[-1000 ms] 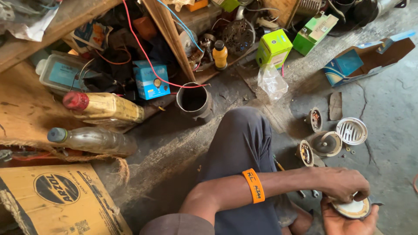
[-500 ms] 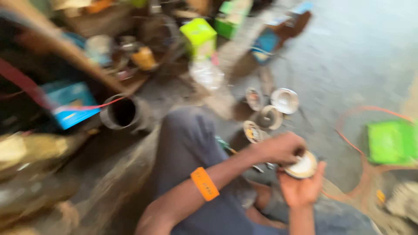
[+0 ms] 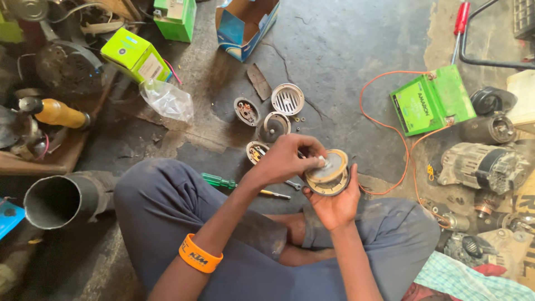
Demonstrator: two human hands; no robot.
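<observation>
Both hands meet: right hand (image 3: 334,203) cups the round horn (image 3: 329,174), left hand (image 3: 287,159) pinches its top.

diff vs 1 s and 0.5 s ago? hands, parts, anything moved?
Mostly the camera swung right: the green battery with its orange wire and the alternator came into view. The left hand stays pinched on top of the round disc part, and the right hand still cups it from below. Nothing was let go. The loose round parts and green screwdriver on the floor look unmoved.
</observation>
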